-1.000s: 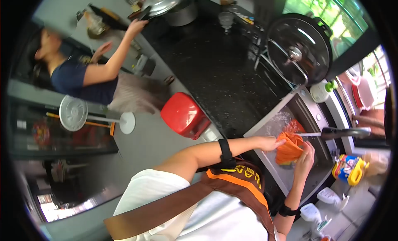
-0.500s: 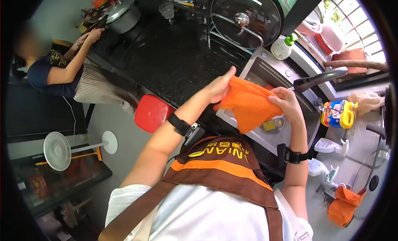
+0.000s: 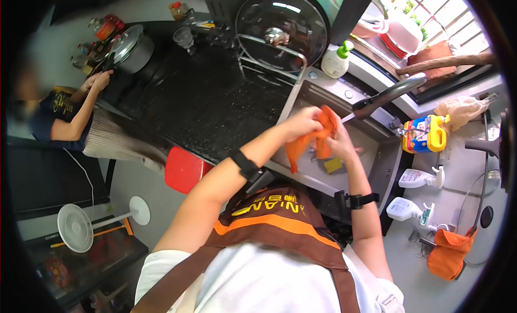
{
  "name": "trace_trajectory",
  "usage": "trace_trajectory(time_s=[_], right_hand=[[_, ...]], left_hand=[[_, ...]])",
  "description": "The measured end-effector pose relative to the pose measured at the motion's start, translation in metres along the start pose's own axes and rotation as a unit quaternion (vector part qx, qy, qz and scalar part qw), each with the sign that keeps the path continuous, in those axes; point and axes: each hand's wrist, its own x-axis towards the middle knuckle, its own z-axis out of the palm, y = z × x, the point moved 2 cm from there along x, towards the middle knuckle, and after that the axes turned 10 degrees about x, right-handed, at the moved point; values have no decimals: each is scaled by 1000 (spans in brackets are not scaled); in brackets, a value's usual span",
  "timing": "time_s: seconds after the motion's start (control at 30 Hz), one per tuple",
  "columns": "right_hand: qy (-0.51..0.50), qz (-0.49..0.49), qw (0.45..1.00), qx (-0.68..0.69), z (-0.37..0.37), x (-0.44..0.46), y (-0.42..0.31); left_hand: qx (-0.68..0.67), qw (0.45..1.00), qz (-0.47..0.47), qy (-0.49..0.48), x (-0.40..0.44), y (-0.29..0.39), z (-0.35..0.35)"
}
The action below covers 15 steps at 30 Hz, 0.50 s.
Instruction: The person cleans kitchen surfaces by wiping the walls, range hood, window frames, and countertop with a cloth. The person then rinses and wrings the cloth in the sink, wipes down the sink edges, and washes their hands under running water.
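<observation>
Over the sink (image 3: 381,161) an orange cloth (image 3: 293,150) is bunched up and partly hanging down between my hands. My left hand (image 3: 300,124) is closed on its upper left part. On the right side, my right hand (image 3: 340,144) grips the cloth with bent fingers. The dark faucet (image 3: 389,97) reaches in from the upper right, its spout end close to the cloth. Below my hands, a yellow sponge (image 3: 333,165) lies in the sink, partly hidden by my right forearm.
A soap bottle (image 3: 336,62) and a large glass lid (image 3: 280,30) in a rack stand behind the sink. To the right are a yellow jug (image 3: 424,134), spray bottles and another orange cloth (image 3: 448,254). Leftward, a person (image 3: 81,116) holds the handle of a pot (image 3: 133,50).
The orange cloth went from spread out between my hands to bunched together. My hands have come closer to each other. The view has shifted slightly.
</observation>
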Motion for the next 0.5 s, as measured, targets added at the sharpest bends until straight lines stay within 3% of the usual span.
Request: trace_trajectory(time_s=[0.03, 0.1, 0.13, 0.2, 0.23, 0.33, 0.4, 0.47, 0.5], right_hand=[[35, 19, 994, 99, -3, 1, 0], [105, 39, 956, 272, -12, -2, 5], [108, 35, 957, 268, -22, 0, 12], [121, 160, 943, 265, -38, 0, 36], [145, 97, 962, 208, -40, 7, 47], [105, 134, 957, 233, -48, 15, 57], [117, 106, 957, 245, -49, 16, 50], [126, 151, 944, 266, -55, 20, 51], [131, 175, 958, 188, -65, 21, 46]], left_hand=[[52, 998, -36, 13, 14, 3, 17], [119, 992, 12, 27, 38, 11, 33], [120, 992, 9, 36, 48, 13, 36], [147, 987, 9, 58, 67, 6, 33], [173, 981, 7, 84, 77, 0, 28], [247, 956, -2, 161, 98, -23, 9], [314, 933, -37, 173, 102, -32, 1], [275, 947, -62, 156, 106, -43, 8], [143, 975, -43, 165, 110, -46, 15]])
